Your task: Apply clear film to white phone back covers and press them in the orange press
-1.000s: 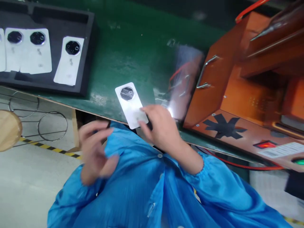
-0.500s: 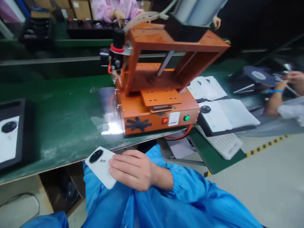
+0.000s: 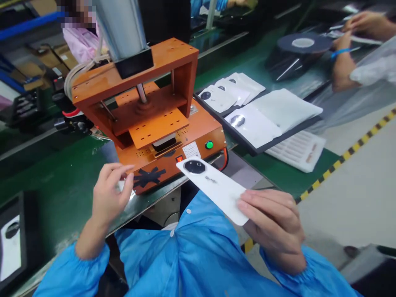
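My right hand [image 3: 274, 225] grips the lower end of a white phone back cover [image 3: 213, 187] with a black round camera ring, held tilted in front of the orange press machine [image 3: 148, 111]. My left hand [image 3: 109, 194] hovers over the green table's [image 3: 55, 173] front edge beside the machine's left front corner, fingers loosely curled, nothing visible in them. Both arms wear blue sleeves.
A black tray [image 3: 256, 119] with several white covers lies right of the machine, a white ribbed tray [image 3: 297, 150] beside it. Another black tray [image 3: 15, 239] with a cover sits at the far left. Other people's hands [image 3: 359, 29] work at the top right; a person in pink stands behind.
The view swung right. My right hand lifted the cover from my lap up toward the machine's front. My left hand came back into view beside the machine.
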`<state>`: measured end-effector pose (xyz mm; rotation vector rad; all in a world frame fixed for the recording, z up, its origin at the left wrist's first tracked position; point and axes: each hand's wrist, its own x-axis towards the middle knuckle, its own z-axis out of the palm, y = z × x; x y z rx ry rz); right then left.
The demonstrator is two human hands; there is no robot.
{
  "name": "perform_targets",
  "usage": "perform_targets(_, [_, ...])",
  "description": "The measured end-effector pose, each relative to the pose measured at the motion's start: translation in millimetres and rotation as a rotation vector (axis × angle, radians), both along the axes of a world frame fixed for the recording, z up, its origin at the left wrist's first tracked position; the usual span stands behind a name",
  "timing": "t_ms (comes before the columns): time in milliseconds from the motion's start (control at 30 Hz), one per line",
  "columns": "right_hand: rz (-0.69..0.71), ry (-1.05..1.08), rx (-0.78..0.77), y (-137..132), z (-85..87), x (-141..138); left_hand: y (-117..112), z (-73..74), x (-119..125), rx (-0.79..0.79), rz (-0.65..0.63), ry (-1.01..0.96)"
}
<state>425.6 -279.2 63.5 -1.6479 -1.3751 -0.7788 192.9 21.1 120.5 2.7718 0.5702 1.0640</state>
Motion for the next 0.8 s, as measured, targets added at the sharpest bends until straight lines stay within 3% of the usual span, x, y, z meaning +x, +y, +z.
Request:
perform_targets(167, [-0.06,-0.023,0.026,8,-4.7,19,32,-29.1,49,0.321,-0.043,-0.045])
perform_targets(300, [-0.074,-0.088,0.052,22,-6.7,26,34,-32.2,75,0.439,-0.056,-0.086])
perform_targets(500, [-0.114,0.049,-0.129,42,-16.2,40,37,-18.1,109,0.401,0.016,-0.163])
perform_targets(667, [-0.147,-0.054,-0.023,77,-25.5,50,40,-22.2,126,0.292,0.086,-0.17])
perform_targets(800, [-0.13,-0.088,0.024,120,-33.1,61,36,-24.7,119,0.267,0.069,-0.113])
